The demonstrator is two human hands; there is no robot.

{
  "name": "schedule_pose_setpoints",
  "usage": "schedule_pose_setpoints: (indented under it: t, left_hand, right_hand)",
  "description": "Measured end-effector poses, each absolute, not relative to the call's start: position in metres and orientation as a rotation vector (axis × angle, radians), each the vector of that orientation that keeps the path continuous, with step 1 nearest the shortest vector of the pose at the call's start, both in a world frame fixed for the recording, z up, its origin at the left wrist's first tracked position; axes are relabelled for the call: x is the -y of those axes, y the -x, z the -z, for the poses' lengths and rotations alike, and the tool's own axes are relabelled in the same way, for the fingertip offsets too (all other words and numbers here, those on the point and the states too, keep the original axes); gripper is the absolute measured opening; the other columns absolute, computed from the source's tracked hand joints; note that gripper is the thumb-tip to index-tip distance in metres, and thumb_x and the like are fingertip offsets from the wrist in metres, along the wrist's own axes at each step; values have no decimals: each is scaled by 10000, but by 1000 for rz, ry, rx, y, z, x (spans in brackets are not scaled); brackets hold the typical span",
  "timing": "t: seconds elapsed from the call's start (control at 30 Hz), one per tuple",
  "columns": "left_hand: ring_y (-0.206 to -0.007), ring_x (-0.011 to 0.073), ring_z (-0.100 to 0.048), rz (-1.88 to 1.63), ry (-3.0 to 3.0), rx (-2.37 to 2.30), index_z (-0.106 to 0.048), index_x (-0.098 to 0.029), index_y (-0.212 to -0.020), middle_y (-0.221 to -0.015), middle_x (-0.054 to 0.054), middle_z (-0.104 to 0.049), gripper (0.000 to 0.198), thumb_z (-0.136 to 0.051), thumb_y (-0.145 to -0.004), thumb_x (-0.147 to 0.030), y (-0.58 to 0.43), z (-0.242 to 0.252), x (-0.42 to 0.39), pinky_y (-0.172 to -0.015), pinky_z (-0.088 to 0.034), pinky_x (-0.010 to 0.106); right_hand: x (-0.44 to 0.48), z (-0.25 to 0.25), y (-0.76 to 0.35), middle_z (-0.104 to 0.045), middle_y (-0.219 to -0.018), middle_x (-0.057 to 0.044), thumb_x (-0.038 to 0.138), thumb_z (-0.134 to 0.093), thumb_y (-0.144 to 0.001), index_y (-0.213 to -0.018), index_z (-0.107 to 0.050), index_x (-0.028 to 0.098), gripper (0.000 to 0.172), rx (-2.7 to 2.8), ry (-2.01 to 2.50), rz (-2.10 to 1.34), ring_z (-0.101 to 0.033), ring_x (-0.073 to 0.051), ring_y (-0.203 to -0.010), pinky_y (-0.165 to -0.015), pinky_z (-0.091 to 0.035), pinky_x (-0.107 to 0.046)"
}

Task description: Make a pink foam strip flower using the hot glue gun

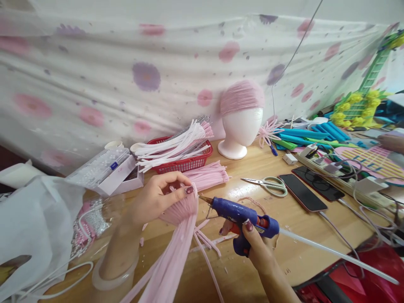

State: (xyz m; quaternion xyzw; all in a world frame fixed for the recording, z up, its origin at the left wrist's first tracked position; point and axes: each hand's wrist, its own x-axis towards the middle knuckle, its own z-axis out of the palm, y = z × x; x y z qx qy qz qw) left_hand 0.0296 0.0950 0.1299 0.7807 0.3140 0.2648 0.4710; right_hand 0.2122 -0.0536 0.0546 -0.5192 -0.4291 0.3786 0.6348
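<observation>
My left hand (pixel 158 195) pinches the upper edge of a bundle of pink pipe cleaners (pixel 176 252), which are joined side by side at the top and hang down towards me. Wrapped around the handle of a blue hot glue gun (pixel 246 219) is my right hand (pixel 252 240). The gun's nozzle points left and is at or very near the bundle's edge; I cannot tell if it touches. A long clear glue stick (pixel 341 252) sticks out of its back. Beneath the bundle, a few loose pink pipe cleaners (pixel 206 237) lie on the wooden table (pixel 252 273).
Behind stand a foam head (pixel 241 126) with a pink cap and a red basket (pixel 183 162) of white and pink pipe cleaners. Scissors (pixel 268 185), two phones (pixel 303 192) and a cabled power strip (pixel 344 179) lie to the right. Another person's hand (pixel 393 142) shows at the far right.
</observation>
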Motion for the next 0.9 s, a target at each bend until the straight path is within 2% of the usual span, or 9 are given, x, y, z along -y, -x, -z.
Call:
schedule_pose_setpoints:
  t: [0.17,0.3,0.37,0.47,0.63,0.7,0.83,0.9]
  left_hand:
    - [-659,133,-517,-644,-1930,-742,-684,-195,-839,-780,11,-661,196,-634,-821,-384,-30,-131,-94,-585,-401,235]
    - [-649,137,-507,-636,-1929,-755,-687,-193,-839,-750,11,-643,214,-634,-819,-399,-31,-131,-95,-554,-379,234]
    - [-654,137,-511,-642,-1925,-761,-688,-193,-842,-752,11,-646,212,-635,-822,-397,-31,-131,-95,-563,-386,235]
    - [-663,135,-519,-658,-1907,-773,-689,-194,-844,-752,8,-652,211,-646,-828,-400,-30,-130,-95,-587,-398,234]
    - [-660,132,-525,-683,-1893,-778,-691,-191,-826,-737,5,-653,212,-659,-826,-400,-29,-131,-93,-588,-400,228]
    - [-654,131,-525,-691,-1888,-772,-690,-188,-823,-739,7,-655,206,-659,-823,-392,-29,-131,-93,-583,-403,228]
    - [-632,133,-516,-685,-1905,-771,-691,-183,-821,-731,11,-646,207,-654,-818,-387,-30,-131,-93,-558,-398,230]
    - [-623,134,-512,-670,-1925,-770,-697,-185,-826,-720,10,-639,219,-651,-821,-399,-30,-131,-93,-539,-383,228]
  right_hand:
    - [56,-64,-202,-627,-564,-28,732,-641,-738,-649,-648,171,568,773,1247,-899,-301,-50,-344,-339,-215,-219]
    - [56,-59,-205,-601,-527,-30,716,-627,-764,-595,-623,177,565,817,1267,-868,-311,-67,-350,-329,-236,-224]
    - [57,-51,-210,-617,-540,-47,685,-593,-812,-583,-624,178,557,909,1250,-845,-368,-85,-364,-325,-260,-223]
    - [59,-34,-216,-601,-517,-36,654,-569,-846,-655,-659,179,520,975,1234,-809,-491,-128,-411,-359,-366,-226]
    - [65,-20,-218,-563,-487,-23,660,-581,-836,-590,-633,180,543,951,1297,-793,-530,-142,-440,-413,-446,-239]
    - [65,-25,-218,-582,-504,-32,663,-574,-840,-609,-653,184,538,997,1290,-814,-491,-129,-409,-384,-416,-236]
    - [64,-40,-218,-613,-542,-41,670,-504,-880,-712,-701,189,546,1039,1243,-862,-307,-81,-325,-303,-281,-234]
    - [62,-44,-217,-635,-579,-55,660,-505,-885,-729,-705,184,539,1031,1239,-840,-292,-78,-337,-304,-266,-236]
